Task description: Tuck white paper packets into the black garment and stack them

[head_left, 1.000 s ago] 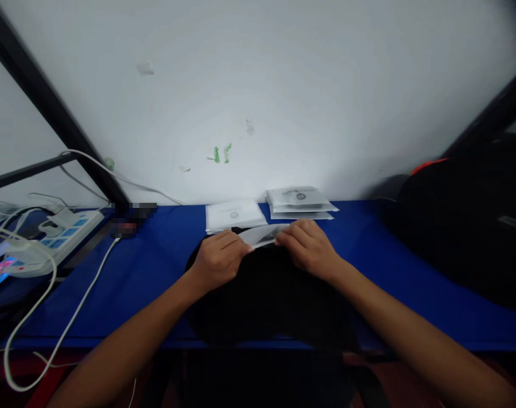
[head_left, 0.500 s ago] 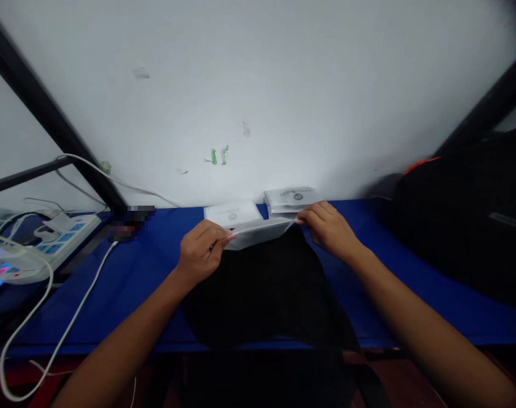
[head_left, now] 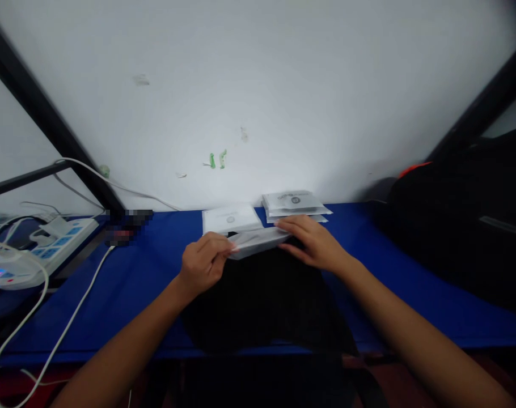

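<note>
A whitish, translucent flat packet (head_left: 258, 241) is stretched between my hands above the table. My left hand (head_left: 203, 262) pinches its left end between thumb and fingers. At the other end, my right hand (head_left: 311, 242) has its fingers over the top edge and its thumb below, closed on the packet. Beneath lies a black cloth (head_left: 266, 300), reaching the table's front edge. Just behind the held packet are a white packet (head_left: 232, 218) with a small round print and, to its right, a small stack of similar packets (head_left: 294, 203).
The table (head_left: 156, 277) has a blue top against a pale wall. On the left are a white power strip (head_left: 66, 243) with plugs and a looping white cable (head_left: 85, 303). A large black bag (head_left: 462, 221) fills the right side. Dark frame bars rise at both sides.
My right hand has moved left and slightly down along the packet, its fingers now over the packet's face instead of pinching the far corner. My left hand keeps its pinch.
</note>
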A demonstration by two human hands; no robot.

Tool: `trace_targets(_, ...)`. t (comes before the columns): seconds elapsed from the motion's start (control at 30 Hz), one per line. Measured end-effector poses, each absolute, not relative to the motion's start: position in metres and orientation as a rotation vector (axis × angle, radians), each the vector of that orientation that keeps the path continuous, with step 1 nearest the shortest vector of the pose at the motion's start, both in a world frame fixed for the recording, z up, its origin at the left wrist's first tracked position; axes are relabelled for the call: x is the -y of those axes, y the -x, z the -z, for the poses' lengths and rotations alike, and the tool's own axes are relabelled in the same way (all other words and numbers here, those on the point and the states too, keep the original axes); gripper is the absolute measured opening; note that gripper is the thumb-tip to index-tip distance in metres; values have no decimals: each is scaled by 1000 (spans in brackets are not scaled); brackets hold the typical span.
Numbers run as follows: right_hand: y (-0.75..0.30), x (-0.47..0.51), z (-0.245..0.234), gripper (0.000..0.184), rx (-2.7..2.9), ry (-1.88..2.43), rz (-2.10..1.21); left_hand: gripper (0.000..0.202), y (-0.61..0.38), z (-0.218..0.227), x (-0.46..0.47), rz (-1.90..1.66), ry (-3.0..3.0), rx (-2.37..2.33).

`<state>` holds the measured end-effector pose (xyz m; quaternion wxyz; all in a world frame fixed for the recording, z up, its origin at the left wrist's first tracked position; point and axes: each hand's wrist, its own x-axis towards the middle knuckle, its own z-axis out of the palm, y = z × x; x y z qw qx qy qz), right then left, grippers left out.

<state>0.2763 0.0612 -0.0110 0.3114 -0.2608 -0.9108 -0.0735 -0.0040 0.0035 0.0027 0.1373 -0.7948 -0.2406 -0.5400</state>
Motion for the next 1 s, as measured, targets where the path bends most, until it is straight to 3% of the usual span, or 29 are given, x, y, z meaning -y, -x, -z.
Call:
trace_targets(0.13, -255, -51, 15, 45, 2524, 709, 87, 10, -2, 3, 0, 1522, 2371, 658)
trace_targets(0.27, -254, -50, 16, 40, 2481, 666, 51, 26, -2, 4, -2, 1675, 2316, 736)
trace_targets(0.43, -284, -63, -4, 48, 2237, 643, 351, 28, -1, 7, -5, 1695, 2364, 923)
trace_targets(0.6, -317, -112, -16, 63, 2039, 1004, 615, 21, -3, 15, -7, 1312, 2676, 1204)
trace_targets(0.83, -328, -168, 38, 64, 2397, 1268, 534, 21, -4, 13, -7, 653, 2990, 1376)
trace_targets(1.0, -327, -171, 45, 63, 2368, 1317, 608, 21, -6, 10, -6, 408, 3074, 1343)
